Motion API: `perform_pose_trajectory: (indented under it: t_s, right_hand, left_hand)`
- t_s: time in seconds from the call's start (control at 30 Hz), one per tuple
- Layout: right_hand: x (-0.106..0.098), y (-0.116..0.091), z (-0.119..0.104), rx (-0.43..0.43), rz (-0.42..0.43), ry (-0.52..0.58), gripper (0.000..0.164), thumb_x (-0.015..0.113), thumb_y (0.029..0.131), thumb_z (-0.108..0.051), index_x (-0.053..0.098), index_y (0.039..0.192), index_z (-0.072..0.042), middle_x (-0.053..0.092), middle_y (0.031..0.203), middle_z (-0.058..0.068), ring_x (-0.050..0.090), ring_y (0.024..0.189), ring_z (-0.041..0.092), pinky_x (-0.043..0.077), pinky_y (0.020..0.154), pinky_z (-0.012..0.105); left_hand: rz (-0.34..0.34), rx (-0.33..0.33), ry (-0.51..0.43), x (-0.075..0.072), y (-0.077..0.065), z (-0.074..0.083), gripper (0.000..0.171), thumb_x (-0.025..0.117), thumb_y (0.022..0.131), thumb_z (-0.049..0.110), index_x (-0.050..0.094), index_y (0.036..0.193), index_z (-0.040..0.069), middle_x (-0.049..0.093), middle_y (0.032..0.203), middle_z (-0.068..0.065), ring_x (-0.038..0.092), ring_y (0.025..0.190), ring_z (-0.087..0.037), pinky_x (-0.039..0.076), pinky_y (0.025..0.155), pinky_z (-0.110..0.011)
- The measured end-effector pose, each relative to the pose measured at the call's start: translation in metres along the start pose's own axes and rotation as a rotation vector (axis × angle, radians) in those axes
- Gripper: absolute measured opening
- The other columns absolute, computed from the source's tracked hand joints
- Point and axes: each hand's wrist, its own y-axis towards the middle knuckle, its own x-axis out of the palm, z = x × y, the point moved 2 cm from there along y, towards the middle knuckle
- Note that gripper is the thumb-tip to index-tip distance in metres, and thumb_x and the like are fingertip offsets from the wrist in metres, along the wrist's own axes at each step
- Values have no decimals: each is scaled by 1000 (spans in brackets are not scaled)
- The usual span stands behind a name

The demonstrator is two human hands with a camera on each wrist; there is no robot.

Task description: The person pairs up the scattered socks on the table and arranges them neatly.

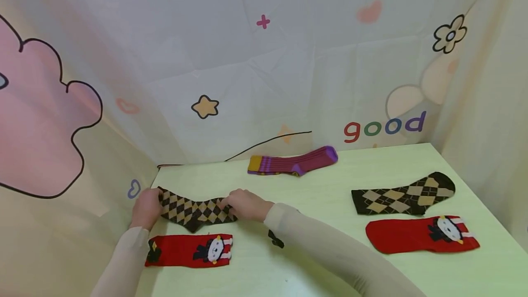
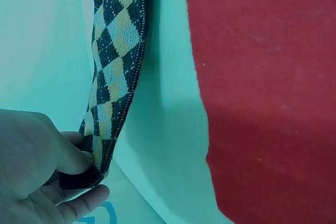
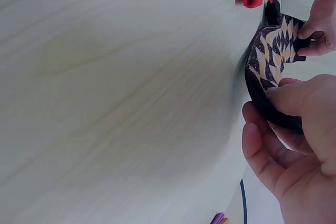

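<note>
An argyle sock [image 1: 191, 210] in black, tan and cream stretches between both hands at the left side of the table, its dark heel pointing toward the near side. My left hand [image 1: 147, 207] pinches its left end; in the left wrist view the thumb lies over the dark edge of the argyle sock [image 2: 113, 72]. The right hand [image 1: 246, 204] grips the other end, and its thumb and fingers close on a dark band in the right wrist view. Just nearer than this sock lies a red sock [image 1: 177, 250] with a white animal face.
A matching argyle sock [image 1: 402, 195] lies flat at the right, with another red sock [image 1: 420, 235] nearer. A purple striped sock [image 1: 284, 165] with a mustard cuff lies along the back of the pale table [image 1: 313, 200]. A printed curtain [image 1: 247, 72] hangs behind.
</note>
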Motion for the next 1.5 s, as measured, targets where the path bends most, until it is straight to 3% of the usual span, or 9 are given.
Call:
perform_pose_trajectory:
  t_s: [0.3,0.53,0.73,1.13,1.27,1.5]
  right_hand:
    - [-11,-12,3,-22,37,62,30,69,98,-7,75,125,-19,74,121,-4,69,107,9,53,93,22]
    - [-14,-21,11,-74,84,96,31,68,98,-3,74,126,-16,74,120,-3,69,107,9,53,92,21]
    - [-21,-31,14,-65,99,114,35,67,98,-2,71,131,-13,73,122,1,68,100,9,53,88,21]
    - [-36,-49,25,-56,162,135,37,65,100,-3,67,135,-14,73,119,3,63,87,8,53,81,22]
    - [-42,-57,29,-63,202,131,36,64,101,-4,67,135,-13,72,123,3,63,89,8,53,83,23]
    - [-53,-72,39,-71,296,146,36,66,99,-2,66,135,-7,72,124,7,48,63,8,46,65,23]
  left_hand:
    - [26,43,-8,-8,-1,3,31,60,79,-17,69,109,-16,67,109,-35,64,102,-50,53,87,-59]
    - [87,92,-34,-13,-4,15,28,58,82,-17,71,108,-15,69,107,-34,66,97,-48,56,82,-56]
    - [142,130,-48,-16,-5,24,35,52,81,-20,71,110,-15,70,105,-32,67,96,-49,57,78,-54]
    - [227,220,-61,-26,-8,40,24,54,90,-16,71,107,-14,69,101,-32,66,93,-49,55,81,-59]
    - [260,250,-80,-28,-8,45,21,56,90,-15,71,105,-14,69,102,-31,67,93,-49,55,82,-60]
    - [317,309,-85,-30,-8,56,22,56,89,-15,73,103,-12,71,101,-29,68,93,-46,54,84,-58]
